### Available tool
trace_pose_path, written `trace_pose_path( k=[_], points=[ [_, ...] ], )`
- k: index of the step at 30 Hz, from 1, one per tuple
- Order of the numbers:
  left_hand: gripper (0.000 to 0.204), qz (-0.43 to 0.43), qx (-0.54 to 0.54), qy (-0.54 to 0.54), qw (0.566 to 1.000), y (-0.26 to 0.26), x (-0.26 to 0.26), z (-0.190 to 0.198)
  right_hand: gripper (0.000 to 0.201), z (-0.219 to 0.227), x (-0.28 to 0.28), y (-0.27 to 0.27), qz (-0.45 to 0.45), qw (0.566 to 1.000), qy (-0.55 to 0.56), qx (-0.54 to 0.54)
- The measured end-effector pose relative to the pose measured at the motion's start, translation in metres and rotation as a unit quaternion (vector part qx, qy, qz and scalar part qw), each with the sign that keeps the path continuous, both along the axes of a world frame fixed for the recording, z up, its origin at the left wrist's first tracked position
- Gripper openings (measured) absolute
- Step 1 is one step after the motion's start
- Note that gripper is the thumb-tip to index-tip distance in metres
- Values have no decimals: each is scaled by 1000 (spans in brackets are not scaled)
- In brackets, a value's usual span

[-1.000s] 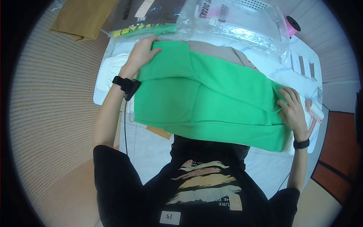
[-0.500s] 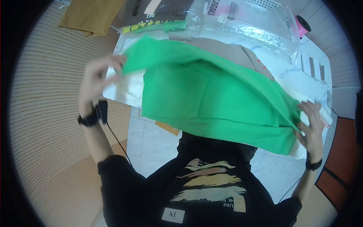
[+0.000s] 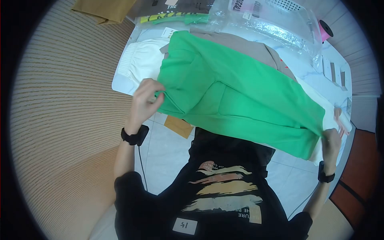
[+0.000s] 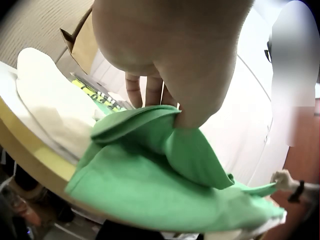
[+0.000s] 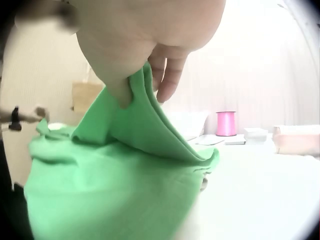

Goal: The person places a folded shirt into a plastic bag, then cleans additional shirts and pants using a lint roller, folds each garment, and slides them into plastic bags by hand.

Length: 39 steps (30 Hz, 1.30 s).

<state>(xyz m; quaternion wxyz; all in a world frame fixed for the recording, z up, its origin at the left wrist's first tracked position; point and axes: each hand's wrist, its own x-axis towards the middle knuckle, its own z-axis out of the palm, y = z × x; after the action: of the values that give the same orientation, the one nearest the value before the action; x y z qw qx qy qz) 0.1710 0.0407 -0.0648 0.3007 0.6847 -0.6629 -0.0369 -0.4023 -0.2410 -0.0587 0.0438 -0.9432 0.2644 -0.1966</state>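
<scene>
A green garment [image 3: 248, 92] lies folded across the near side of the table, over a grey garment [image 3: 256, 50]. At its left end my left hand [image 3: 147, 98] pinches a raised edge; in the left wrist view that hand [image 4: 170, 60] holds the green cloth [image 4: 145, 185] between thumb and fingers. My right hand [image 3: 331, 146] pinches the cloth's right end. In the right wrist view the right hand [image 5: 150, 40] lifts a doubled fold of green fabric [image 5: 150, 125] between thumb and fingers. What lies inside the folds is hidden.
White garment [image 3: 144, 60] at the table's left; brown paper bag [image 3: 106, 10] at the back left. Clear plastic packaging [image 3: 272, 28] and a pink spool [image 3: 325, 30] lie at the back. A pink-handled lint roller [image 3: 343, 120] is at the right.
My left hand reached out with the upper left part of the green cloth, then came back to its lower left edge. The right hand has moved lower, its fingers closing on the right end.
</scene>
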Motion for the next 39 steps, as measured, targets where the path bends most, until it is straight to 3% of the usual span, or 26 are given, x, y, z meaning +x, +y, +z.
trace_pose_path(
  k=[1,2,4,8,10,13,15,17,19,21,22,24,27,31,36,39],
  points=[
    [26,50,-47,81,994,2,-1,5,30,1,-2,2,-53,997,-56,-22],
    [26,50,-47,81,994,3,-2,11,30,2,-3,4,-54,997,-56,-22],
    [28,-71,21,40,996,6,-5,22,31,5,-1,9,-65,997,-25,-29],
    [32,-90,130,13,987,11,-13,1,32,-4,9,15,-42,996,76,0],
    [39,-46,30,-79,995,2,-28,-6,34,-4,19,16,-51,997,53,-7],
    [43,-57,9,-110,992,-6,-23,-15,31,0,21,10,-52,998,46,2],
    [44,34,-12,-42,998,-17,-4,-9,29,6,16,0,-62,995,46,58],
    [38,94,18,65,993,-56,25,29,25,18,21,-23,-75,996,6,43],
    [33,72,-12,-67,995,-118,70,60,16,39,35,-50,-128,987,-49,88],
    [29,28,-95,-90,991,-191,95,92,13,49,41,-91,-116,989,-91,0],
    [27,28,-113,-115,986,-216,100,106,13,53,42,-104,-135,984,-118,-10],
    [28,96,-147,-20,984,-251,82,141,12,60,44,-114,-160,978,-130,-16],
    [25,68,-175,-85,978,-280,83,163,11,61,49,-117,-181,974,-132,-18],
    [23,83,-131,-65,986,-293,79,165,13,50,51,-114,-166,979,-117,-13],
    [16,-19,-223,-159,962,-280,72,155,12,49,34,-113,-182,975,-128,17],
    [14,-27,-181,-201,962,-254,60,161,11,48,21,-107,-184,975,-108,57]
  ],
)
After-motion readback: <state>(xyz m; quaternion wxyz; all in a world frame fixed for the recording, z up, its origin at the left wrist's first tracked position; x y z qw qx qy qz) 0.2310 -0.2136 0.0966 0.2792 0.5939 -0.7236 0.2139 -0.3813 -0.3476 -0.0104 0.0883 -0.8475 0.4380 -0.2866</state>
